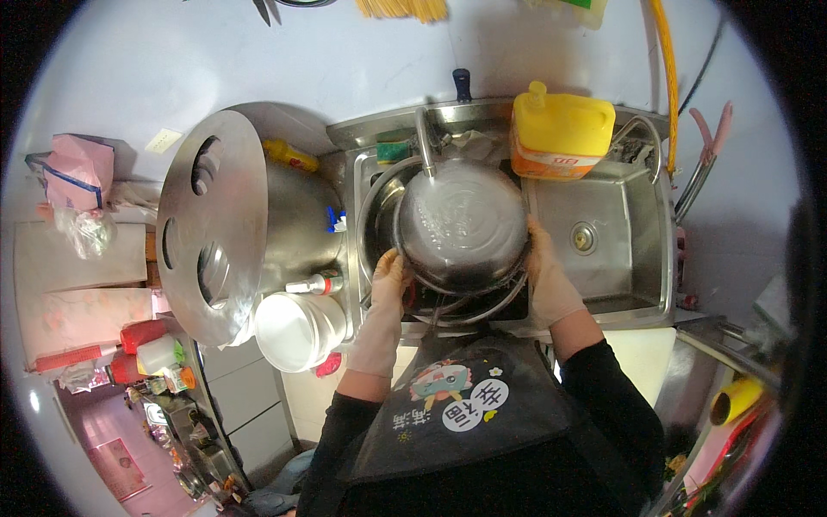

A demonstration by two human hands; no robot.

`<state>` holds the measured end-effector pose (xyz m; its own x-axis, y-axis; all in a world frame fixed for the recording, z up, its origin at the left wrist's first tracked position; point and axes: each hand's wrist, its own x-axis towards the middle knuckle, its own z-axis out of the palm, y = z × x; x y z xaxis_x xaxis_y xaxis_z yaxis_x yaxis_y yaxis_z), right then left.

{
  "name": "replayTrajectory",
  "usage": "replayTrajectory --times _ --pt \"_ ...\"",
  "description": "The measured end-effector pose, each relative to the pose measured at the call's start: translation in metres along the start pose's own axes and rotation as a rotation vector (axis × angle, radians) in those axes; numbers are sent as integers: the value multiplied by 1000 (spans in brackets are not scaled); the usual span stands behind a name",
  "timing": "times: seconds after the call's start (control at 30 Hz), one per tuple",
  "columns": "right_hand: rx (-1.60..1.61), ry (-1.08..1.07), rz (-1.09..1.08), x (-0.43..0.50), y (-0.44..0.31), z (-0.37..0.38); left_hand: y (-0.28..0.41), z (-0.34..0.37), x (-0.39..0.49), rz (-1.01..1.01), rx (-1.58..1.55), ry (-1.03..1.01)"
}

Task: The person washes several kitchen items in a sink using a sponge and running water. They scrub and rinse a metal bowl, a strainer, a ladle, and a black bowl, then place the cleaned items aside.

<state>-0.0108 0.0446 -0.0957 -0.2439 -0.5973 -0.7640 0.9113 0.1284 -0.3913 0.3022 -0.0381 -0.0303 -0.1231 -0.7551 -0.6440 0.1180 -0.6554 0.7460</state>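
A round steel bowl [462, 223] is held bottom up under a tap [424, 145], and water spreads over its underside. My left hand [389, 278], in a pale glove, grips the bowl's rim at the left. On the right side my right hand [546, 278], gloved too, grips it; the fingertips are partly hidden by the bowl. Beneath it, a larger steel basin [375, 223] sits in the left sink. A green and yellow sponge [393, 152] lies behind the basin, left of the tap.
The right sink basin [597, 226] has a drain and a second tap [649, 136]. Between the taps, at the back, stands a yellow detergent jug [562, 132]. To the left are a large steel cylinder with a holed top [249, 220], a white bucket [294, 333] and a bottle [316, 284].
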Motion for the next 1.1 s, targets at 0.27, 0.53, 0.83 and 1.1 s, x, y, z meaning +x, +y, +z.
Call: replayTrajectory --times 0.27,0.53,0.83,1.1 --pt "-281 -205 -429 -107 -62 28 23 29 -43 -6 152 -156" --pt "-1630 -574 -1244 -153 24 77 41 56 -87 -313 -78 -565" --pt "-1918 -825 -1360 -136 73 87 23 30 -60 -412 112 -117" --pt "-2329 -766 -1196 -10 -4 86 14 22 -48 129 177 182"
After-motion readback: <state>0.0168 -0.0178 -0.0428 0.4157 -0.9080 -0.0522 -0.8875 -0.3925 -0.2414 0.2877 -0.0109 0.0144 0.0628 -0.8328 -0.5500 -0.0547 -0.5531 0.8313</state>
